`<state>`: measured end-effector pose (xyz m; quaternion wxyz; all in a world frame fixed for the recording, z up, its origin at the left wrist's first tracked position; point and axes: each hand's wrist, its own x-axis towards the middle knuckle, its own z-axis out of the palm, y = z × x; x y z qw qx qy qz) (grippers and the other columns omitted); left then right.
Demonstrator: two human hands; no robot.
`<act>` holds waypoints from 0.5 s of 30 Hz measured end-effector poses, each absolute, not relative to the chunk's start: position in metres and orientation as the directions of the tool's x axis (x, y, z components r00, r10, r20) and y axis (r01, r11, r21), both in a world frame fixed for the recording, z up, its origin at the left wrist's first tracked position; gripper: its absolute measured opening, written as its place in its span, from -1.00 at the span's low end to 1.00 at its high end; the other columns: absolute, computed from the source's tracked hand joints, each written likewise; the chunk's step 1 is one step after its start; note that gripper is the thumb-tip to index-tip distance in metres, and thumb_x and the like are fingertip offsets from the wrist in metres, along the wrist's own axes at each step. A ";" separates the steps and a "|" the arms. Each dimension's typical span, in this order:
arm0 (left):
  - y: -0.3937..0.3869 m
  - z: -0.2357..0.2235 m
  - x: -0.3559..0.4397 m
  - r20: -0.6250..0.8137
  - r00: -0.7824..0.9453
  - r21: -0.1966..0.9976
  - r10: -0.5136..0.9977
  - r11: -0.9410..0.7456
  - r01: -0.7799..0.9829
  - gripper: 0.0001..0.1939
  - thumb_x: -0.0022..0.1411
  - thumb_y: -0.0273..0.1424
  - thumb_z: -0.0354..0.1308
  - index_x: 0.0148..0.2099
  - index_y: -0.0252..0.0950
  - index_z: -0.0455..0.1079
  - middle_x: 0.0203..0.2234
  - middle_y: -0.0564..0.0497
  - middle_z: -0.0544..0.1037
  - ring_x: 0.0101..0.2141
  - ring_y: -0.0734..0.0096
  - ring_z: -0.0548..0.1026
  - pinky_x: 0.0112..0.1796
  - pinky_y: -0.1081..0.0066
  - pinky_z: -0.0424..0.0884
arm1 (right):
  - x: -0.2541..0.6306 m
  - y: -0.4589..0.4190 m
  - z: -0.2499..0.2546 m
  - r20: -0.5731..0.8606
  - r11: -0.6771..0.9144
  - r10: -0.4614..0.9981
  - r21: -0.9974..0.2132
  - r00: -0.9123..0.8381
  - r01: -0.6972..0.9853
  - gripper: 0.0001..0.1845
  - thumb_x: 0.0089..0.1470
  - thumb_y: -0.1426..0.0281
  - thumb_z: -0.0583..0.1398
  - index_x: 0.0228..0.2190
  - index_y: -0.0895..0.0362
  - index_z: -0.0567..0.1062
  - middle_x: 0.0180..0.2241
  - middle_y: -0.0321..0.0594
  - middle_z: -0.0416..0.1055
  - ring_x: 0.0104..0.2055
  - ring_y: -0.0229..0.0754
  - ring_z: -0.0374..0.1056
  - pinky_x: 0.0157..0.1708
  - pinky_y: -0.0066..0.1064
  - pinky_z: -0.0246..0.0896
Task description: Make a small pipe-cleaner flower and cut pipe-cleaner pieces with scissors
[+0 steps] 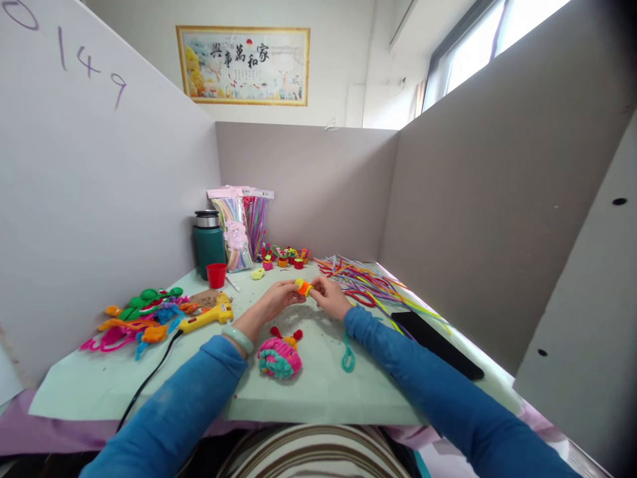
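Note:
A small orange and yellow pipe-cleaner piece (304,287) is held above the middle of the table between my two hands. My left hand (281,299), with a pale green bangle at the wrist, grips it from the left. The fingers of my right hand (329,297) pinch its right side. Below them on the table sits a pink and teal fuzzy craft piece (279,357) with red balls on top. A looped teal pipe cleaner (348,356) lies under my right forearm.
At left lie a yellow glue gun (209,318) with a black cord and a pile of coloured pipe-cleaner pieces (149,318). Behind stand a red cup (216,275), a green bottle (209,245) and bagged pipe cleaners (236,229). Right are loose pipe cleaners (368,282) and a black slab (438,345).

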<state>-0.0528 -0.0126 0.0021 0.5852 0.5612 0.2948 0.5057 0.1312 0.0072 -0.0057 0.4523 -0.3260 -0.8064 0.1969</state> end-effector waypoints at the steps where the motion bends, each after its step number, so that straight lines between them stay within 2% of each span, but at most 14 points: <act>1: -0.013 0.002 -0.052 0.213 0.321 0.955 0.923 -0.128 -0.268 -0.81 0.00 -0.42 0.24 -0.30 -0.42 0.48 -0.38 -0.12 0.54 -0.35 0.35 0.50 -0.18 0.30 0.39 | 0.131 0.008 -0.008 0.606 0.709 0.705 -0.619 -0.368 0.339 -0.90 0.03 0.36 0.14 -0.37 0.11 0.32 -0.55 -0.36 0.31 -0.56 -0.31 0.22 -0.52 -0.47 0.13; 9: -0.012 0.005 -0.050 0.139 0.324 0.937 0.936 -0.019 -0.349 -0.81 0.00 -0.46 0.10 -0.33 -0.42 0.47 -0.40 -0.15 0.56 -0.38 0.31 0.51 -0.19 0.24 0.43 | 0.132 0.006 -0.016 0.600 0.692 0.721 -0.651 -0.345 0.313 -0.87 0.04 0.32 0.13 -0.37 0.11 0.29 -0.55 -0.37 0.30 -0.56 -0.31 0.23 -0.54 -0.48 0.14; 15: -0.013 0.006 -0.049 0.141 0.316 0.939 0.938 -0.025 -0.343 -0.78 0.11 -0.33 0.09 -0.33 -0.39 0.46 -0.41 -0.14 0.56 -0.40 0.32 0.52 -0.23 0.28 0.44 | 0.136 0.004 -0.015 0.613 0.708 0.704 -0.645 -0.358 0.289 -0.86 0.06 0.30 0.13 -0.36 0.11 0.30 -0.55 -0.37 0.30 -0.57 -0.32 0.22 -0.53 -0.48 0.15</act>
